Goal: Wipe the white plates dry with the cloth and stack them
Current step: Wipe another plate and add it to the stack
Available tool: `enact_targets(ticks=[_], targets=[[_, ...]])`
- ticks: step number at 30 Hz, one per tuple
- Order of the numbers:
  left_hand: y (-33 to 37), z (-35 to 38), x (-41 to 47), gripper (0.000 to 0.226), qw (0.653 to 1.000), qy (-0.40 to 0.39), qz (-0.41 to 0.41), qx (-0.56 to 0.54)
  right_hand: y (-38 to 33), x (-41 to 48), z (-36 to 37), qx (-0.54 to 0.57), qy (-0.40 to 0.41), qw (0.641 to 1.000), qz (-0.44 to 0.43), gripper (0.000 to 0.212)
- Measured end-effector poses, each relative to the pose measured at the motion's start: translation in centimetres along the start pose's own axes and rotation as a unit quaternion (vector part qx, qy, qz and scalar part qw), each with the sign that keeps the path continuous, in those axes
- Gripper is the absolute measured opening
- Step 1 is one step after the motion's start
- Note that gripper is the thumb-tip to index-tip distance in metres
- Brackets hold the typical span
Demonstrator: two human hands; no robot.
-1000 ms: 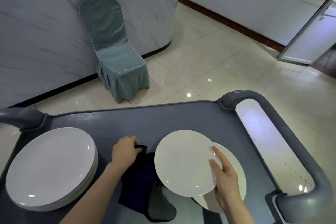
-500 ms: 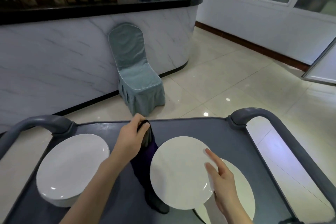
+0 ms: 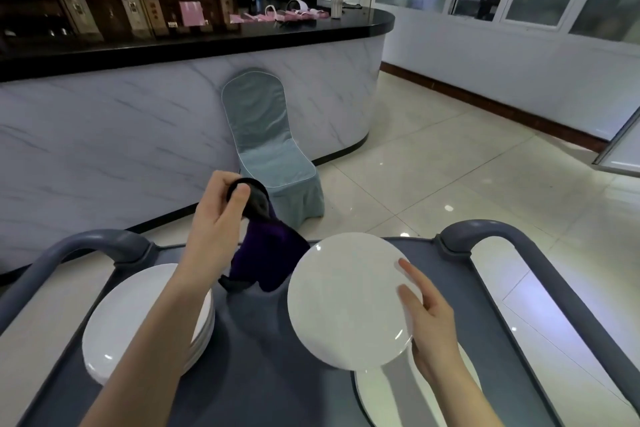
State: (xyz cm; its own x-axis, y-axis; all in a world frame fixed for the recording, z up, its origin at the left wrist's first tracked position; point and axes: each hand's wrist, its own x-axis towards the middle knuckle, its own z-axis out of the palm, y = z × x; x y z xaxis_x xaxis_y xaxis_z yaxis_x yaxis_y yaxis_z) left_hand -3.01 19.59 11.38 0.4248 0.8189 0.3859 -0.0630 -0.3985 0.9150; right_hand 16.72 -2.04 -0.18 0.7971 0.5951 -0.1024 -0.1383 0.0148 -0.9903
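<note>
I judge the wiping is about to start. My left hand (image 3: 216, 218) pinches the dark cloth (image 3: 266, 253) up above the cart (image 3: 277, 374). My right hand (image 3: 429, 322) grips a tilted white plate (image 3: 346, 302) by its right rim, right of the stack (image 3: 138, 319). Next, the cloth must meet the plate's face.

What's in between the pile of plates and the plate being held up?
In the head view, the dark purple cloth hangs from the left hand between the plate stack and the white plate; nearer, the grey cart top is bare.
</note>
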Motion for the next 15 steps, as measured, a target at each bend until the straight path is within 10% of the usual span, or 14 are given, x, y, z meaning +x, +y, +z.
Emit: enact_targets(ticks=[15], targets=[[0.4, 5.1, -4.8, 0.011, 0.995, -0.097, 0.004, 0.014, -0.5, -1.9, 4.3, -0.059, -0.033, 0.996, -0.049, 0.048]])
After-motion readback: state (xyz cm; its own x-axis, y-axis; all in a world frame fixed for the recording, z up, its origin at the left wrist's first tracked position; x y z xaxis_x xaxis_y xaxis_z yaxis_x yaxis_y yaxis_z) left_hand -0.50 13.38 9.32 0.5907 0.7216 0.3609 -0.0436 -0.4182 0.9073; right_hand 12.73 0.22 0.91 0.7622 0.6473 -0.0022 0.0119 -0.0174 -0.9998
